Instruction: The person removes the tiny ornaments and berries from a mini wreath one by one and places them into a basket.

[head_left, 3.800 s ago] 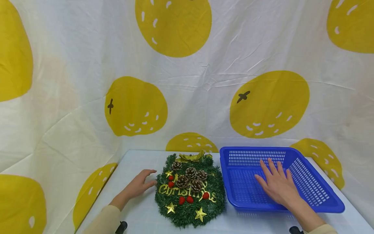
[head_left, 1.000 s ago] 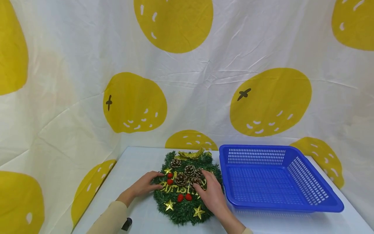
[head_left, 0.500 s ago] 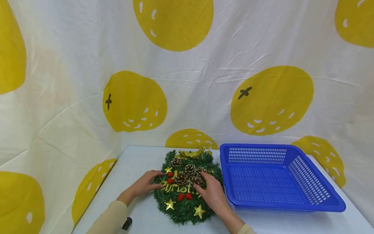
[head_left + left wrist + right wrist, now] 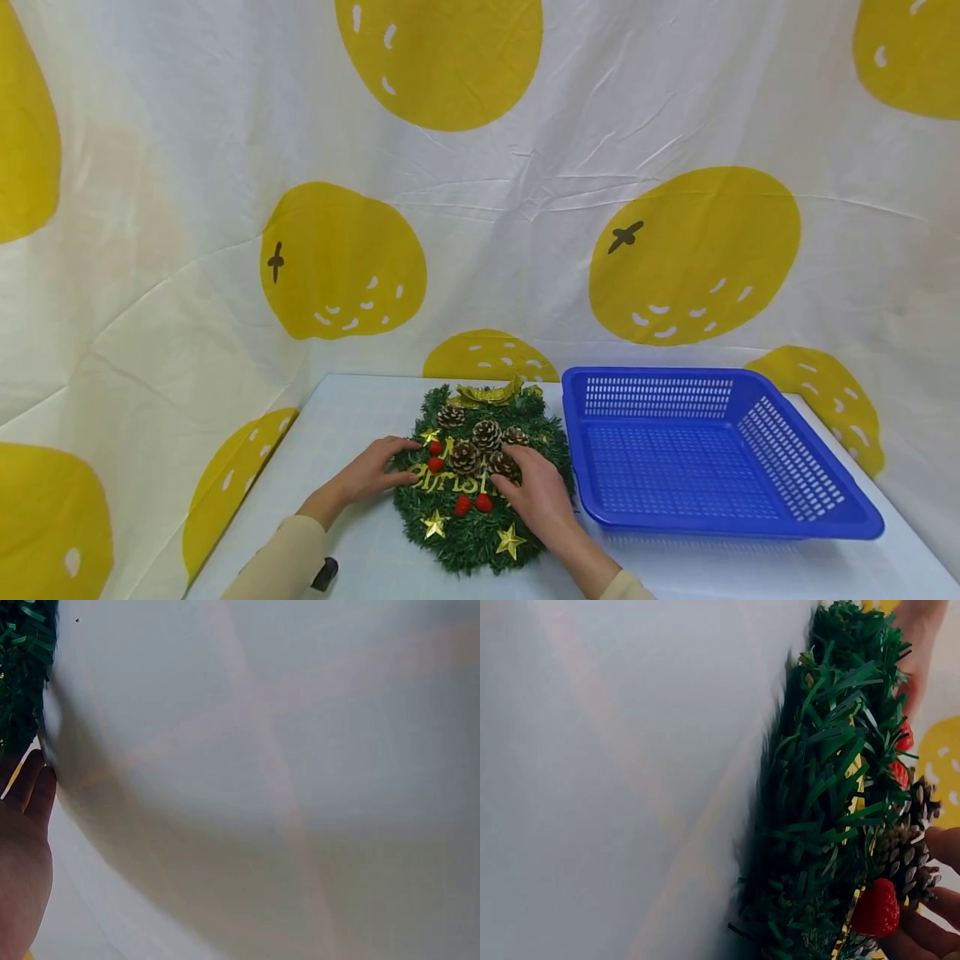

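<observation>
A green Christmas wreath [image 4: 459, 543] lies on the white table, with pine cones, gold stars, red berries and gold lettering on it. My right hand [image 4: 542, 493] reaches over its right side, thumb and fingers about the lowest right pine cone [image 4: 504, 467]. In the right wrist view, fingertips [image 4: 946, 846] are at the pine cone [image 4: 901, 862], beside a red berry [image 4: 876, 907]. My left hand [image 4: 366, 473] touches the wreath's left edge, fingers and thumb extended and apart. The left wrist view shows straight fingers [image 4: 41, 802] at the greenery [image 4: 26, 682].
A blue plastic basket [image 4: 712, 525] with perforated sides stands just right of the wreath. Behind the table [image 4: 352, 400] hangs a white curtain [image 4: 480, 242] printed with yellow fruit. A gold bow [image 4: 491, 393] tops the wreath.
My right hand has moved left from over the blue basket onto the pine cone. My left hand has shifted right to the wreath's edge. In the last second both hands have barely moved.
</observation>
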The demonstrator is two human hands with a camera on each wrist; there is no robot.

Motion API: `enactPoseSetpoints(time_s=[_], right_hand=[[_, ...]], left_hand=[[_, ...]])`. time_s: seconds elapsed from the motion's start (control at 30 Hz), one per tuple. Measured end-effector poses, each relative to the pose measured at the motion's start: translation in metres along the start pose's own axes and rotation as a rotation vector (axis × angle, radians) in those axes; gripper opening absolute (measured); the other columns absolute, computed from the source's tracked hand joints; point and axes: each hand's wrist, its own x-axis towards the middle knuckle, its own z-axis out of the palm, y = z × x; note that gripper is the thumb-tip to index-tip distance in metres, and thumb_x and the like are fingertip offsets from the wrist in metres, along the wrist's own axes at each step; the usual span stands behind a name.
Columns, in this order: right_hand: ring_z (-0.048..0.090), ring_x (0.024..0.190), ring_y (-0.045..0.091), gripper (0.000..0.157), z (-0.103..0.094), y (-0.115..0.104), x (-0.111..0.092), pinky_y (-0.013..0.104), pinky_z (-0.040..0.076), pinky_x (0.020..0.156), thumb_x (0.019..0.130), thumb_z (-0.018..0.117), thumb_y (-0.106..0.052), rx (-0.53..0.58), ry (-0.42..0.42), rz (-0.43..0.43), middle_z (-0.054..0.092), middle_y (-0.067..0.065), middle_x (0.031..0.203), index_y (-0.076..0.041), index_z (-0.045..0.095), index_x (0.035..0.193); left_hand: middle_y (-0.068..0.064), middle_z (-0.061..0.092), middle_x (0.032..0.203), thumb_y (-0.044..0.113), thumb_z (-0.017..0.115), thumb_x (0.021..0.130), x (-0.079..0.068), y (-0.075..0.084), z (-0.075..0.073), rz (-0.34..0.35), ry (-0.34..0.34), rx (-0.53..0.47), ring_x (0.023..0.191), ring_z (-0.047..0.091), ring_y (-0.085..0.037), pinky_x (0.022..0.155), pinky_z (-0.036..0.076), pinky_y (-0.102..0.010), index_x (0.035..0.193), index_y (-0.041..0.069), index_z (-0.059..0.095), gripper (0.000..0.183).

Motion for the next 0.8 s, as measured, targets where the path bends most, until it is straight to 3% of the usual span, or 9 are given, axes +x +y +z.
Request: enactPoseSetpoints(time_s=[0.53,0.8], right_hand=[[0.059,0.116,0.036,0.049,0.0055,0.0002,-0.0023,0.051,0.051,0.089,0.087,0.076,-0.025,0.001,0.025,-0.019,0.061,0.017,0.128,-0.005,0.062,0.129],[0.062,0.11,0.029,0.044,0.0011,-0.007,0.0001,0.046,0.053,0.085,0.089,0.074,-0.027,0.017,0.079,-0.081,0.062,0.011,0.122,-0.006,0.063,0.126]], left_hand=[[-0.016,0.053,0.134,0.045,0.068,0.09,0.0001,0.0006,0.0008,-0.005,-0.009,-0.012,0.126,0.046,-0.041,0.101,0.037,-0.061,0.137,0.011,0.055,0.059],[-0.015,0.054,0.133,0.044,0.067,0.091,0.0008,-0.0012,0.0002,0.012,0.003,0.007,0.124,0.047,-0.04,0.1,0.038,-0.06,0.136,0.011,0.055,0.057]])
